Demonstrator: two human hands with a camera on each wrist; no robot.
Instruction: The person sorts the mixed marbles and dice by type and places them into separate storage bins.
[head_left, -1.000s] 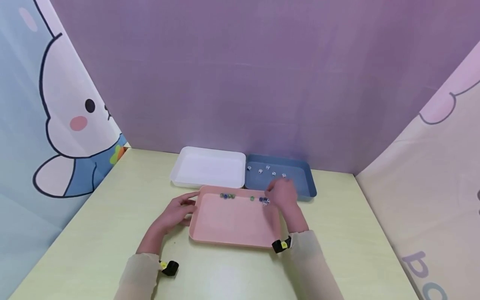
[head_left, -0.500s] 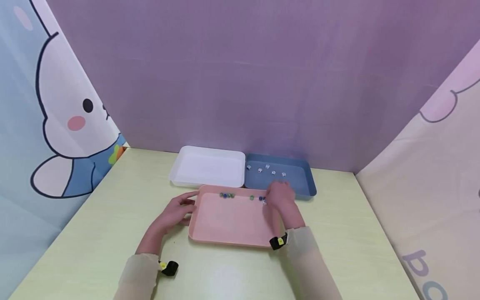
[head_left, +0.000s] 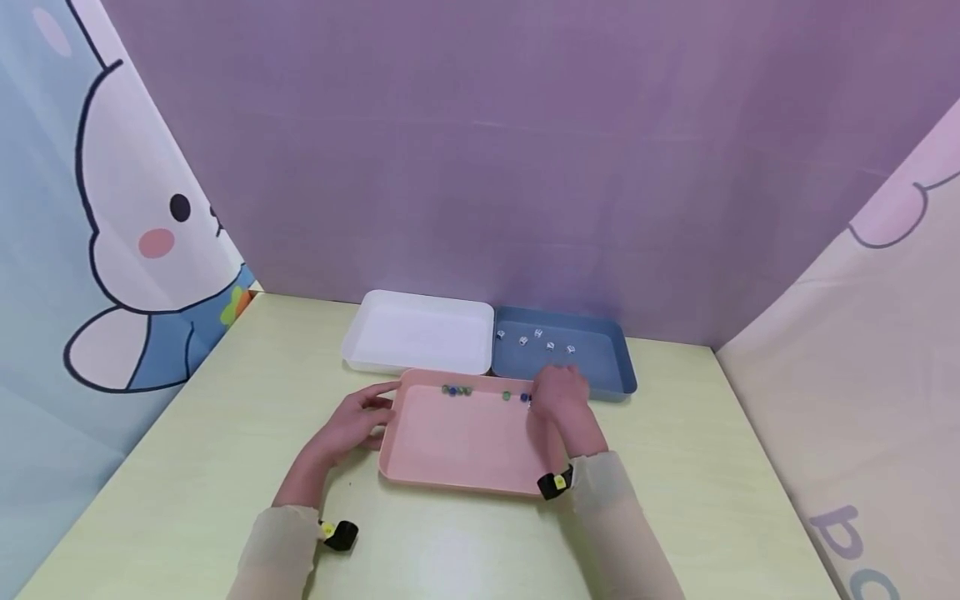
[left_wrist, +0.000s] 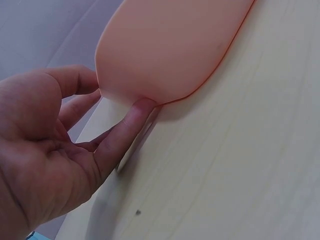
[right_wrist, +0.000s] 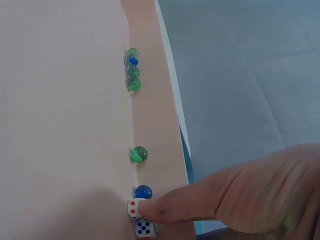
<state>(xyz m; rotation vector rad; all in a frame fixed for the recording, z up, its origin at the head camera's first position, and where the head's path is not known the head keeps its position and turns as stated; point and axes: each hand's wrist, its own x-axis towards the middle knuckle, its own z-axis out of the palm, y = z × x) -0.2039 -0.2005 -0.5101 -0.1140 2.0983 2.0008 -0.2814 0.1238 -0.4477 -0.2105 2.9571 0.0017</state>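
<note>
A pink tray [head_left: 465,442] lies in front on the table. My left hand [head_left: 356,425] rests against its left side; in the left wrist view, the thumb [left_wrist: 132,120] and fingertips touch the outer wall. Over the tray's far right corner, my right hand [head_left: 561,393] reaches down. Its digit tip covers one corner of a white die [right_wrist: 135,207] with red dots, held at the far wall; the other fingers are hidden. A second die [right_wrist: 145,229] with blue dots sits right beside it. A blue marble [right_wrist: 143,191] and a green marble [right_wrist: 139,154] lie along the same wall.
Several green and blue marbles [right_wrist: 132,72] form a row farther left along the wall. Behind the pink tray stand a white tray [head_left: 420,329] and a blue-grey tray [head_left: 611,367], which holds several dice [head_left: 551,346]. A purple curtain [head_left: 480,167] hangs at the back.
My right hand has come down slightly toward the dice in the pink tray's far right corner and now covers more of them. The left hand stays at the tray's left side.
</note>
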